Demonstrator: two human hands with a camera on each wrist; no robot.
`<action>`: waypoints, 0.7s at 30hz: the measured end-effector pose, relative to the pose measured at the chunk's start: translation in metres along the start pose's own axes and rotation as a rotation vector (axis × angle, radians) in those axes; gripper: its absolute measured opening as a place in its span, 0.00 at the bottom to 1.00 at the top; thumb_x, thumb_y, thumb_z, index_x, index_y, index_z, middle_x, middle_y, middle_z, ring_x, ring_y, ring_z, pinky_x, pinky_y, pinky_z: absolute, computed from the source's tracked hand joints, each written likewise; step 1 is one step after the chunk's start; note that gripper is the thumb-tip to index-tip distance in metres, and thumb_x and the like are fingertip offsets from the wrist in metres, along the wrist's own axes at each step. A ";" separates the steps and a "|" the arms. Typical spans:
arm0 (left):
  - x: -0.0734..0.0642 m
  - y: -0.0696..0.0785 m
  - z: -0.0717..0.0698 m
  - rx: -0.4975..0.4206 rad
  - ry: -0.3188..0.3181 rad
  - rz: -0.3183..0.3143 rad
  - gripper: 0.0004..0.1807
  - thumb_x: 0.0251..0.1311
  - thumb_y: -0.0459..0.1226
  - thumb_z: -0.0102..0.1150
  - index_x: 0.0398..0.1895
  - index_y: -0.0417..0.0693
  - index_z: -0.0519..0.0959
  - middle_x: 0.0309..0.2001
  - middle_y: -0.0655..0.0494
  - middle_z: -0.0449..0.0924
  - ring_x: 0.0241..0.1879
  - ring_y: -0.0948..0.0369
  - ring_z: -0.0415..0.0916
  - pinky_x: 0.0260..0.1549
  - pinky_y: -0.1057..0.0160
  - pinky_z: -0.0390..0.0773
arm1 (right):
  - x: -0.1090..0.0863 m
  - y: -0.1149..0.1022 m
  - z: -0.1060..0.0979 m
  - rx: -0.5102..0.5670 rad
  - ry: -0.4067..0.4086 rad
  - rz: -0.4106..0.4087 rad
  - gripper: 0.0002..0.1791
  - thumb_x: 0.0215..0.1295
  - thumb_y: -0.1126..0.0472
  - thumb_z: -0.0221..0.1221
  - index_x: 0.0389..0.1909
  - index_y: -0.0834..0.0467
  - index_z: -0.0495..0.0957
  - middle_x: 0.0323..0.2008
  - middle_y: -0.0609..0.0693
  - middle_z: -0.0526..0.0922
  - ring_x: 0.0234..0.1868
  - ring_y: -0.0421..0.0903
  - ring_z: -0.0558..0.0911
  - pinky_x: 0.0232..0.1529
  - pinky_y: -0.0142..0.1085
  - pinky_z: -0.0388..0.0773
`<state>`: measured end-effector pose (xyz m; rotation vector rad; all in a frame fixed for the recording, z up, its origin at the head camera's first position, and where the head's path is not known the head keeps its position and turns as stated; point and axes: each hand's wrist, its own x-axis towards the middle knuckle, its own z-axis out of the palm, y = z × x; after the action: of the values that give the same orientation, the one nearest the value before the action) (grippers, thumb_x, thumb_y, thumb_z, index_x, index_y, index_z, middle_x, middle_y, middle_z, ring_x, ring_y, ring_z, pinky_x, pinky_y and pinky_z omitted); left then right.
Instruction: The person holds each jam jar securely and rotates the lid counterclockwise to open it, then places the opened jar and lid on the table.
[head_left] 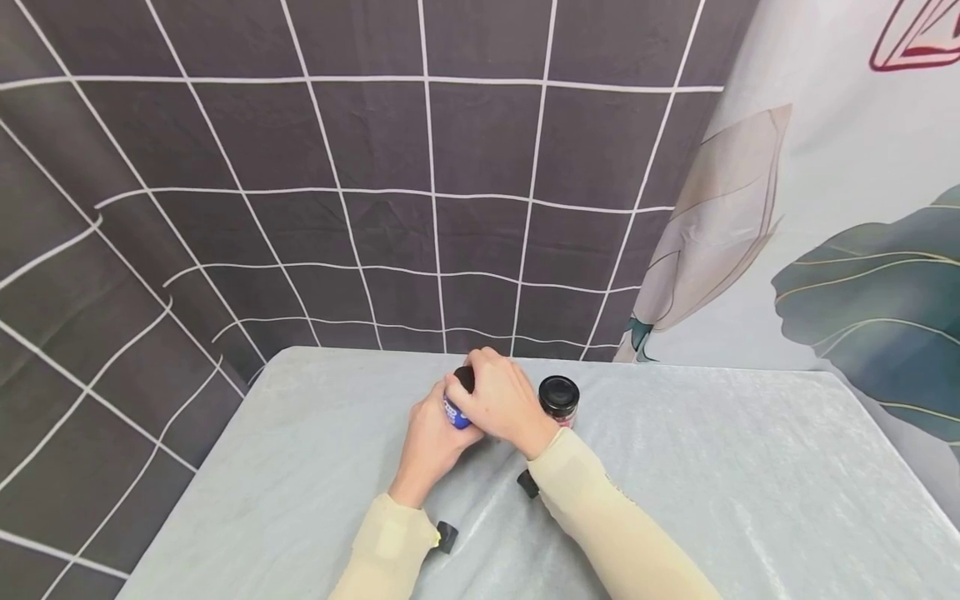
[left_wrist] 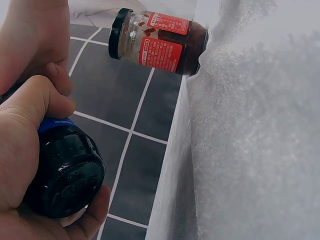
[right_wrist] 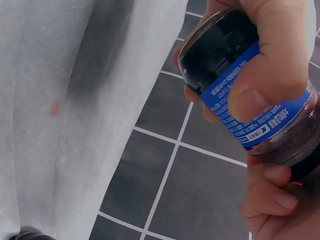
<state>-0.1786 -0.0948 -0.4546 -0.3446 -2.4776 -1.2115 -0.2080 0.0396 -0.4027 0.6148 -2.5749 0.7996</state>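
A glass jar with a blue label and dark contents is held between both hands above the cloth-covered table. My left hand grips its body, the thumb lying across the blue label. The jar's dark glass base shows past the left fingers. My right hand holds the black lid end, fingers curled around it; the palm hides much of the lid. A second jar, with a red label and a black lid, stands upright on the table just right of the right hand.
Pale grey cloth covers the table. Behind and to the left hangs a dark curtain with a white grid; a pale leaf-patterned curtain hangs at the right. A small red spot marks the cloth.
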 end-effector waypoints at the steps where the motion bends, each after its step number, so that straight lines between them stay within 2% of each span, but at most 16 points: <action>1: 0.000 -0.001 0.000 -0.004 -0.001 -0.003 0.32 0.41 0.43 0.77 0.50 0.39 0.76 0.41 0.49 0.84 0.39 0.52 0.83 0.42 0.52 0.81 | 0.000 0.000 -0.001 -0.001 -0.008 -0.008 0.16 0.62 0.46 0.55 0.28 0.56 0.77 0.25 0.45 0.74 0.21 0.44 0.73 0.23 0.37 0.71; 10: -0.001 0.000 -0.001 -0.018 -0.010 -0.007 0.32 0.41 0.43 0.77 0.50 0.40 0.76 0.41 0.49 0.84 0.39 0.52 0.83 0.41 0.52 0.81 | -0.002 0.003 -0.005 0.015 -0.049 -0.065 0.18 0.67 0.46 0.55 0.35 0.58 0.80 0.29 0.46 0.75 0.24 0.42 0.74 0.26 0.36 0.73; 21: -0.002 0.001 -0.003 -0.033 -0.004 -0.031 0.29 0.42 0.41 0.78 0.47 0.39 0.76 0.39 0.48 0.84 0.37 0.54 0.82 0.39 0.53 0.81 | -0.005 -0.001 -0.010 0.015 -0.115 -0.019 0.24 0.68 0.41 0.56 0.43 0.60 0.82 0.35 0.50 0.74 0.27 0.45 0.76 0.31 0.38 0.77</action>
<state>-0.1764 -0.0969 -0.4531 -0.3195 -2.4776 -1.2661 -0.2011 0.0463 -0.3968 0.7087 -2.6642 0.7996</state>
